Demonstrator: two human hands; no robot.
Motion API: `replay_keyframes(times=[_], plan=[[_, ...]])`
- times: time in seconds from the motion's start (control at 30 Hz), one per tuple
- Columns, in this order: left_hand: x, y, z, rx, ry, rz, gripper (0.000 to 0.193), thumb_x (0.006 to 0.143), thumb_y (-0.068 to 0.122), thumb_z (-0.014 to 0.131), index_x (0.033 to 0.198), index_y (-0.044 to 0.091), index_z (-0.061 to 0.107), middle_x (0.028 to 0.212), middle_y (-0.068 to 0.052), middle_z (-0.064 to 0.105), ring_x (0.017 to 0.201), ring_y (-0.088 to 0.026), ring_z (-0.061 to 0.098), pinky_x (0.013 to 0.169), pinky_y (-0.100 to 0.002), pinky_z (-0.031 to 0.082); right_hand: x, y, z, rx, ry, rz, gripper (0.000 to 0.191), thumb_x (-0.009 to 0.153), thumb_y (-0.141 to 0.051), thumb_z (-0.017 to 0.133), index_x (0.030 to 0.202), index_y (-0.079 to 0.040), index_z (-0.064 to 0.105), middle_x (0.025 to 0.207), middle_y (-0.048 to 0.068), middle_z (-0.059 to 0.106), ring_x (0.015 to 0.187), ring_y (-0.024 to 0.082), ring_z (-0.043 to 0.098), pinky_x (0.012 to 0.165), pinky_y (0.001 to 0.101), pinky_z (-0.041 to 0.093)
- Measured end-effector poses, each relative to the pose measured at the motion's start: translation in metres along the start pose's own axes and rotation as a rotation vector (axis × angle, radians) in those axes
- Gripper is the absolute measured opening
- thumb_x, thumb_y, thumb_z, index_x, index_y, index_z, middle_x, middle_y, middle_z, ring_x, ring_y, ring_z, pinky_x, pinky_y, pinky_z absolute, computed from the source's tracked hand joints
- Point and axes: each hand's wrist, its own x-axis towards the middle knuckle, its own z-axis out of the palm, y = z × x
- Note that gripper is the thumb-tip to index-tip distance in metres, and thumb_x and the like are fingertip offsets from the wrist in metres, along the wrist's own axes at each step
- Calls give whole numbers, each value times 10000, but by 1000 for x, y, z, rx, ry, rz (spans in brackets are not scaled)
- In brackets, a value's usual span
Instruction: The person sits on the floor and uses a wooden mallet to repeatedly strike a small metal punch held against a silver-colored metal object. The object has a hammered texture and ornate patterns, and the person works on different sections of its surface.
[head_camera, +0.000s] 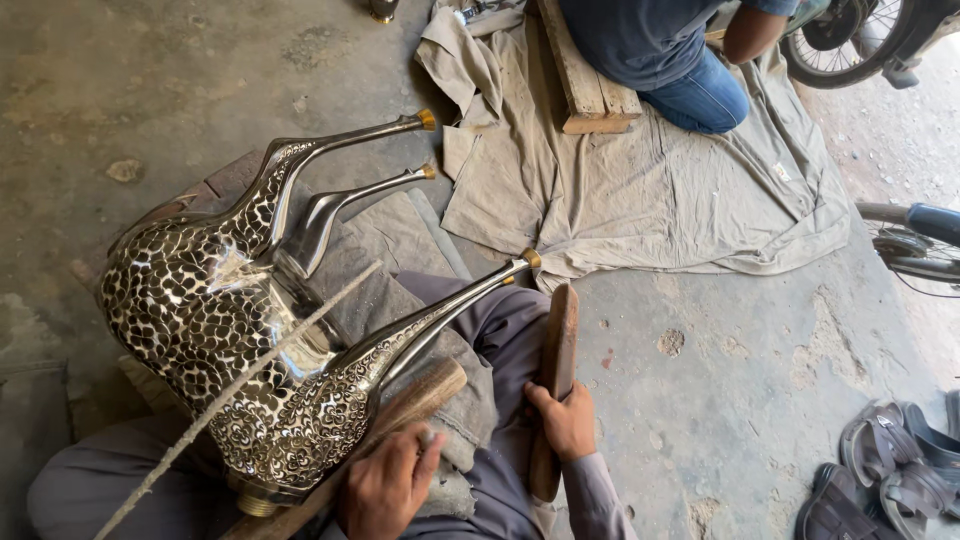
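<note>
A large polished metal piece (215, 330) with engraved scale and floral patterns lies across my lap, its three slender brass-tipped legs (345, 135) pointing up and right. My left hand (385, 490) pinches a small chisel-like tool (428, 438) against a wooden bar (415, 395) that runs under the engraved leg. My right hand (567, 420) grips a long brown wooden mallet (555, 355), held upright beside my knee. A thin rough rod (235, 390) crosses the metal piece diagonally.
Another person (670, 50) in a dark shirt and jeans kneels on a grey cloth (650, 190) beside a wooden plank (590, 80). A motorbike wheel (850, 40) stands top right, a bicycle part (915, 235) at right, sandals (885, 470) bottom right. The floor is rough concrete.
</note>
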Motion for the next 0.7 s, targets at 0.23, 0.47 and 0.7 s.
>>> replay_keyframes(times=[0.23,0.47,0.7], plan=[[-3,-11,-5,-110,-82,180,257,950,186,734,1103,1,642,826,-107,727,701,-208,753,546,-335,611,5,-16,13,-105,76,-123,330,752,-251,782,867,45,693,661,115,733,601,185,711,616,336,555],[-5,-8,-4,-174,-99,95,252,964,192,725,1124,17,641,827,-87,733,734,-195,773,563,-319,627,3,-17,12,2,24,-97,355,738,-256,771,870,64,691,672,135,735,596,206,705,611,367,563],[-9,-9,0,-182,-82,85,262,950,202,721,1130,27,644,847,-95,740,761,-201,776,570,-313,632,1,-15,11,-67,44,-96,371,736,-276,769,856,68,703,657,139,736,592,199,709,616,358,563]])
